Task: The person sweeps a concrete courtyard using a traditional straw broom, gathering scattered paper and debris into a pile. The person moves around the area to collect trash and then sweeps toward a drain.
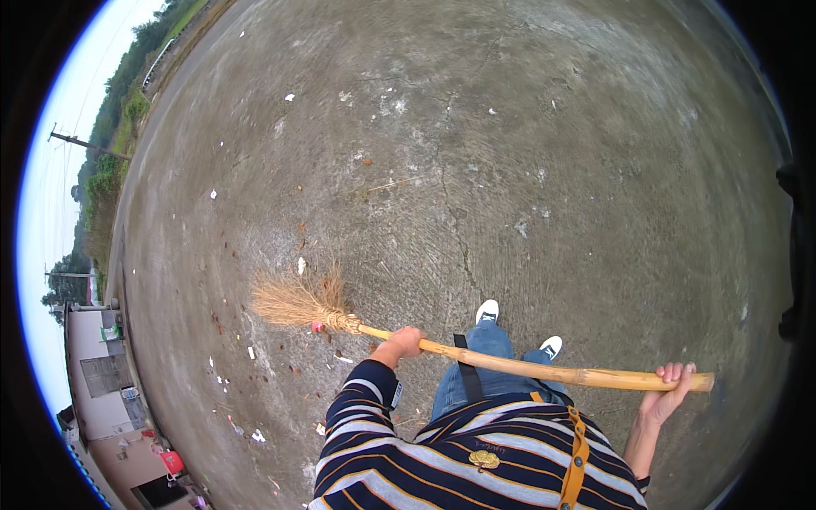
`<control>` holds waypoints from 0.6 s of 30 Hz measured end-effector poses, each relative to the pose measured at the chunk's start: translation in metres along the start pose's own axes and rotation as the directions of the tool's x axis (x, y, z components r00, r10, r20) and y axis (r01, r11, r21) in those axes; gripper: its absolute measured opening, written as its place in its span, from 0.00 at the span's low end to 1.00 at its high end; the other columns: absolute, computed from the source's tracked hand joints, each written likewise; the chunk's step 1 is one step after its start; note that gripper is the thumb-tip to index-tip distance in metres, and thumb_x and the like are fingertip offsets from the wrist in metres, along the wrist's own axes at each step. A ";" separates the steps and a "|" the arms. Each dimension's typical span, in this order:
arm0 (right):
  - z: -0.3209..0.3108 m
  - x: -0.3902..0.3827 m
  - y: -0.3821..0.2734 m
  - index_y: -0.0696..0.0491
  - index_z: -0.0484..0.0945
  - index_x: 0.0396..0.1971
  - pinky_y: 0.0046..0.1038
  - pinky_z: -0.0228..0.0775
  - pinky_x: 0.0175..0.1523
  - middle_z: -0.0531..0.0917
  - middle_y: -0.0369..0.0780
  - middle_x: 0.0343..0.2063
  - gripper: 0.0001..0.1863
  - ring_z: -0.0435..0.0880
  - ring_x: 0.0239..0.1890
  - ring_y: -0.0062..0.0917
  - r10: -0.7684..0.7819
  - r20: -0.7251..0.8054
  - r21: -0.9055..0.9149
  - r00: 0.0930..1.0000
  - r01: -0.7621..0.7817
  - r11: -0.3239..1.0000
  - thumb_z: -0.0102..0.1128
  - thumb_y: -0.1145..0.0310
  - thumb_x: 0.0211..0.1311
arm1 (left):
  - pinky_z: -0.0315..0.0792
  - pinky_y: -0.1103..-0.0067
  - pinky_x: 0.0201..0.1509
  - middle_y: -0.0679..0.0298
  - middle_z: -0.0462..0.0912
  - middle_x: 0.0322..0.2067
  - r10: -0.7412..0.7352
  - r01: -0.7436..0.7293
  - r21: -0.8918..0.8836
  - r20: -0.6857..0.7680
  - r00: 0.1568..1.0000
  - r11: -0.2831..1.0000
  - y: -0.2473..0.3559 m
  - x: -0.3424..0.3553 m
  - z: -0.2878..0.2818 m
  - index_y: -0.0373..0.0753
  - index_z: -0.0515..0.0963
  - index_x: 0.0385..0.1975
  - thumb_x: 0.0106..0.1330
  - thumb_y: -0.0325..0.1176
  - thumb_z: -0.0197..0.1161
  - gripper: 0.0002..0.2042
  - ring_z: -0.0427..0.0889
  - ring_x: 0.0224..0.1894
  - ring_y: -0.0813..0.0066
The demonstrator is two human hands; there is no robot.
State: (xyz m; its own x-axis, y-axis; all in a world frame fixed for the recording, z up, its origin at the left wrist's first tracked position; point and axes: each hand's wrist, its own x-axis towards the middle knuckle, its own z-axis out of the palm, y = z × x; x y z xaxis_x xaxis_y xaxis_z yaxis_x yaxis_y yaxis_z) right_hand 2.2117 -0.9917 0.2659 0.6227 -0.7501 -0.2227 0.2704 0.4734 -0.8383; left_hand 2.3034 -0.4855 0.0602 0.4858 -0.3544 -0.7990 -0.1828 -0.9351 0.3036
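Observation:
A broom point(527, 367) with a long bamboo handle and a bundle of straw-coloured bristles lies slantwise across the front of my body. My left hand point(405, 342) is closed around the handle a little above the bound bristles. Near the handle's far right end, my right hand point(673, 389) grips it with the fingers wrapped over the top. The bristles point(293, 299) fan out to the left over the concrete, among scraps of litter. A small red piece point(318, 326) shows beside the bristles' binding.
Cracked grey concrete point(578, 187) spreads ahead and around. White scraps point(257, 435) and brown leaf bits are scattered on the left. A low building point(106, 374) with a red item by its wall stands far left, with greenery and utility poles beyond. My white shoes point(487, 311) are below the handle.

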 end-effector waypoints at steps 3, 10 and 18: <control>0.016 0.005 0.041 0.48 0.66 0.31 0.23 0.65 0.34 0.66 0.30 0.20 0.09 0.66 0.23 0.15 0.153 -0.211 -0.089 0.966 -0.174 0.981 0.56 0.63 0.65 | 0.74 0.66 0.48 0.55 0.82 0.39 -0.139 0.138 0.018 0.217 0.966 0.990 -0.037 -0.032 -0.011 0.48 0.81 0.39 0.52 0.38 0.61 0.14 0.81 0.44 0.59; 0.010 0.043 0.001 0.48 0.67 0.29 0.21 0.67 0.33 0.67 0.30 0.20 0.11 0.67 0.24 0.14 0.029 -0.208 -0.061 0.978 -0.043 0.997 0.58 0.60 0.63 | 0.74 0.63 0.47 0.55 0.83 0.34 0.033 -0.031 0.052 -0.031 0.999 0.998 0.005 -0.056 -0.071 0.53 0.80 0.41 0.52 0.44 0.62 0.15 0.81 0.41 0.55; -0.066 -0.003 -0.200 0.58 0.66 0.48 0.18 0.63 0.32 0.60 0.33 0.23 0.14 0.61 0.24 0.16 -0.501 -0.020 0.128 0.865 0.499 0.857 0.47 0.64 0.70 | 0.71 0.61 0.39 0.56 0.80 0.22 0.548 -0.522 0.167 -0.238 0.802 0.836 0.153 0.022 -0.156 0.44 0.74 0.25 0.51 0.37 0.59 0.06 0.81 0.31 0.53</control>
State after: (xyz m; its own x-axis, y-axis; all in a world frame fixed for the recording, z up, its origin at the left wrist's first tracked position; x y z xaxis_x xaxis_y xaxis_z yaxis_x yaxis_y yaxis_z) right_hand 2.1075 -1.1147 0.4010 0.3886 -0.8955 0.2171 0.6365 0.0906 -0.7659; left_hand 2.4199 -0.6365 0.1701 0.4927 -0.7964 -0.3506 -0.5490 -0.5971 0.5848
